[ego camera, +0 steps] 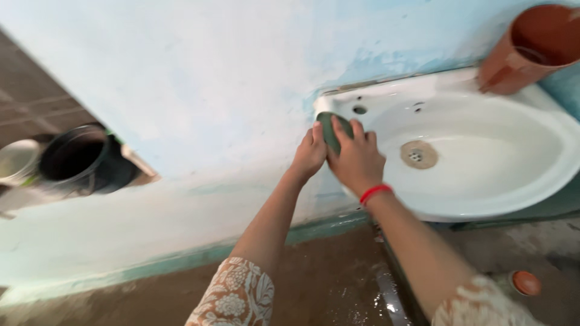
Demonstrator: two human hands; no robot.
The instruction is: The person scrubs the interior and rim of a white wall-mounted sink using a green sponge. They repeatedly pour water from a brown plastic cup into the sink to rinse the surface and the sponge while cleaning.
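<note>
Green scrub pad (334, 130) at frame centre, pressed on the left rim of the white washbasin (483, 202). Right hand (357, 162) lies over it, fingers spread flat across the top, grip clamped down on the pad so the palm's weight bears on the rim. Left hand (310, 154) sits just beside, touching the pad's left edge and the basin's outer lip; whether it grasps the pad or only steadies it I cannot tell. Red thread band (375, 192) on the right wrist. Both patterned sleeves (232, 296) are pushed back from the forearms, likely to stay dry.

Outward: drain (418, 154) in the bowl, right of the hands. Brown plastic mug (531, 48) tilted on the basin's far rim, upper right. Dark bucket (81, 160) at left against the pale blue wall (199, 72). Wet floor (338, 284) below.
</note>
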